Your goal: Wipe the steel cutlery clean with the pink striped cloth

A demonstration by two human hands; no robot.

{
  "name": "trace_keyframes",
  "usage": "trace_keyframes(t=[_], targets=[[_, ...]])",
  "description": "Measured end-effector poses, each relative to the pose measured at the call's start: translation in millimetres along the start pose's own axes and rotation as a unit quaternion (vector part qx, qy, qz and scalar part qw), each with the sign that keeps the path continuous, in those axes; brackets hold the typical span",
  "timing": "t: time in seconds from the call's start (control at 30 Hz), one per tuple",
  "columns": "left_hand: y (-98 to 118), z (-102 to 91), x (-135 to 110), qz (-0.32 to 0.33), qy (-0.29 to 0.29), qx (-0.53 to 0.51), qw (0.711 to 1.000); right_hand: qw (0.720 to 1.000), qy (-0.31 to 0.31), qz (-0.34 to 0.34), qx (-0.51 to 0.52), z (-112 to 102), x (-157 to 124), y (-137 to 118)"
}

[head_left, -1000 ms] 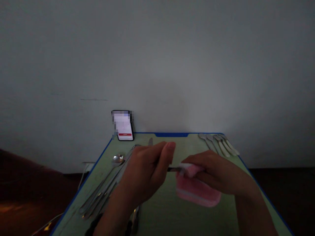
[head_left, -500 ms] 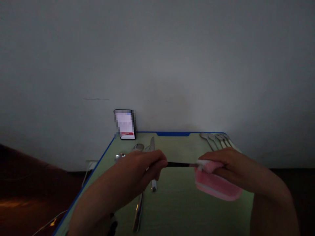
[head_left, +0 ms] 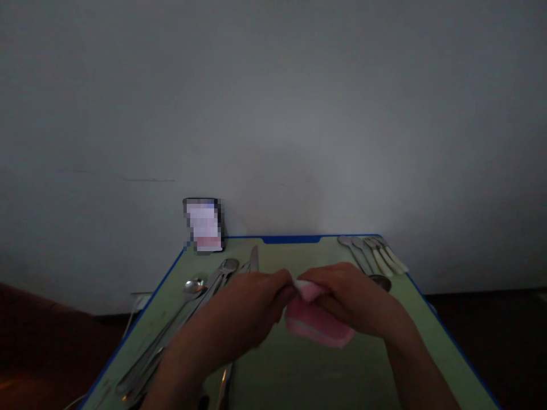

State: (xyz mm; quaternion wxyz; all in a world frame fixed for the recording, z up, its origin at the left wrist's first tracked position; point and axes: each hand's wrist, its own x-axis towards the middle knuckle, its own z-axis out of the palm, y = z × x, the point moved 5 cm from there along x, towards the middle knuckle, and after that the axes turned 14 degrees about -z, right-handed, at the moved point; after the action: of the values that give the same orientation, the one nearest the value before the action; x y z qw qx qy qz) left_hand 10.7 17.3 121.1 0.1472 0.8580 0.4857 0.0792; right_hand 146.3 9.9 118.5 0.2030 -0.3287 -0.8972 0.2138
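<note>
My left hand (head_left: 267, 296) is closed, gripping the handle end of a spoon above the middle of the table. The spoon's bowl (head_left: 380, 282) shows beyond my right hand; its handle is hidden by the hands and the cloth. My right hand (head_left: 342, 290) pinches a pink cloth (head_left: 318, 324) with a pale edge, folded around the handle right beside my left fingers. Part of the cloth hangs below the hand.
Several spoons and forks (head_left: 376, 253) lie in a row at the back right. More cutlery, including a spoon (head_left: 194, 286) and a knife (head_left: 254, 257), lies on the left. A phone (head_left: 204, 225) leans against the wall at the back left of the blue-edged table (head_left: 290, 239).
My right hand and the cloth have slid left along the spoon up to my left hand. The spoon's bowl now shows on the right. The view has shifted slightly.
</note>
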Motion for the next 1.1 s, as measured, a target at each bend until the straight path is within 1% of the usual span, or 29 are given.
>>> trace_keyframes(t=[0.07,0.13,0.23,0.3,0.4,0.5,0.6,0.67,0.7,0.73,0.77,0.83,0.9,0.93,0.97,1.0,1.07,1.1], targets=[[-5.9,-6.3,0.8,-0.014,0.006,-0.034,0.999,0.999,0.023,-0.020,0.014,0.4,4.0,0.1],[-7.9,-11.2,0.1,-0.015,0.011,-0.051,0.999,0.998,0.032,-0.040,0.032,0.7,6.6,-1.4],[-4.3,-15.3,-2.4,0.018,0.003,-0.074,0.997,0.997,0.021,-0.052,0.057,-1.2,5.4,-3.7],[-4.1,-19.4,-3.2,0.035,0.017,-0.098,0.994,0.997,0.003,-0.036,0.061,-4.9,1.1,-1.7],[-15.4,-29.9,-2.5,0.018,0.087,-0.137,0.987,0.999,-0.008,0.005,0.048,-13.9,-7.8,7.1],[-32.2,-39.9,-2.8,-0.023,0.158,-0.154,0.975,0.999,0.020,0.027,0.041,-23.4,-14.5,17.0],[-44.7,-49.1,-6.7,-0.057,0.219,-0.163,0.960,0.997,0.042,0.041,0.040,-27.5,-17.8,24.7],[-50.0,-53.6,-10.0,-0.074,0.237,-0.173,0.953,0.997,0.058,0.055,0.022,-29.2,-19.0,28.6],[-51.3,-54.2,-11.0,-0.078,0.230,-0.174,0.954,0.996,0.068,0.063,0.008,-30.0,-19.3,30.0],[-51.7,-53.1,-11.3,-0.080,0.209,-0.170,0.960,0.994,0.079,0.071,-0.006,-30.7,-19.2,30.8],[-50.9,-49.8,-10.9,-0.079,0.175,-0.162,0.968,0.993,0.087,0.076,-0.020,-30.8,-18.8,30.8],[-45.2,-36.8,-9.2,-0.069,0.074,-0.134,0.986,0.992,0.096,0.077,-0.034,-29.3,-16.5,28.8],[-35.0,-19.2,-8.4,-0.050,-0.030,-0.098,0.994,0.993,0.095,0.067,-0.033,-26.1,-13.2,24.7],[-29.3,-12.3,-8.1,-0.039,-0.055,-0.080,0.994,0.993,0.093,0.061,-0.031,-24.8,-11.8,22.6],[-24.8,-7.6,-7.4,-0.039,-0.060,-0.063,0.995,0.994,0.091,0.056,-0.028,-23.9,-10.8,20.8],[-21.2,-5.2,-6.3,-0.044,-0.050,-0.052,0.996,0.994,0.092,0.054,-0.024,-23.8,-10.2,19.3],[-14.6,-3.9,-4.1,-0.035,-0.034,-0.056,0.997,0.993,0.105,0.050,-0.018,-25.5,-9.8,17.2],[-12.6,-5.5,-3.0,-0.026,-0.021,-0.064,0.997,0.991,0.121,0.047,-0.014,-27.1,-9.6,16.1]])
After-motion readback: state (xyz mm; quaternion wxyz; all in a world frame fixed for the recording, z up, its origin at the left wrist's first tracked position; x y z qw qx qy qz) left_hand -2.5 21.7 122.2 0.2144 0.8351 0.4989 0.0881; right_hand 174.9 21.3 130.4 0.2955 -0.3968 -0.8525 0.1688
